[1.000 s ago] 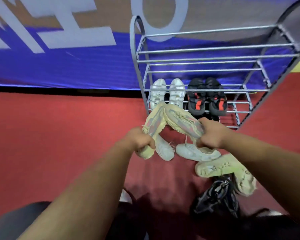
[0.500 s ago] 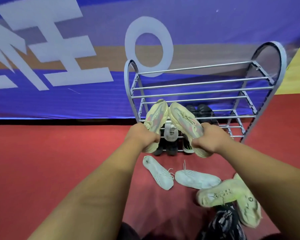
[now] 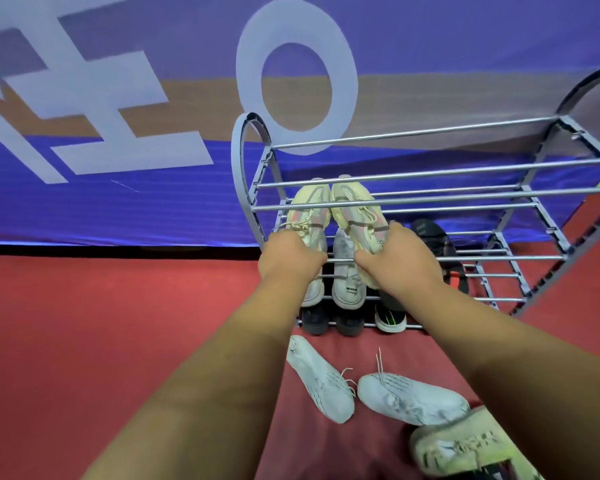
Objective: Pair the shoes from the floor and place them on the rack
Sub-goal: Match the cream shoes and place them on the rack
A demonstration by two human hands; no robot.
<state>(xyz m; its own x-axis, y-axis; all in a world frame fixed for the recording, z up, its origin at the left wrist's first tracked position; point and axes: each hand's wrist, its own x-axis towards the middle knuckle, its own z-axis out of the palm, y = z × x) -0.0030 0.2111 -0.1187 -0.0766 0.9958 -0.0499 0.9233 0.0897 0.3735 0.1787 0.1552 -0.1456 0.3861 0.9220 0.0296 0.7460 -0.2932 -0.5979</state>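
Two cream shoes, heels gripped in both hands' fingers.

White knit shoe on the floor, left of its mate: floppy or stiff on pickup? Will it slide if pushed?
The left white shoe probably flexes: its upper looks like thin knit and lies flat. Likely light for its size, since it is slim with a thin sole. Its loose laces may dangle and snag. Pushed, it would probably drag on the red carpet rather than glide.

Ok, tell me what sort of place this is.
Probably an indoor hall or event space, not a home: a big printed banner covers the wall, the floor is red carpet, and a metal rack stands against the banner.
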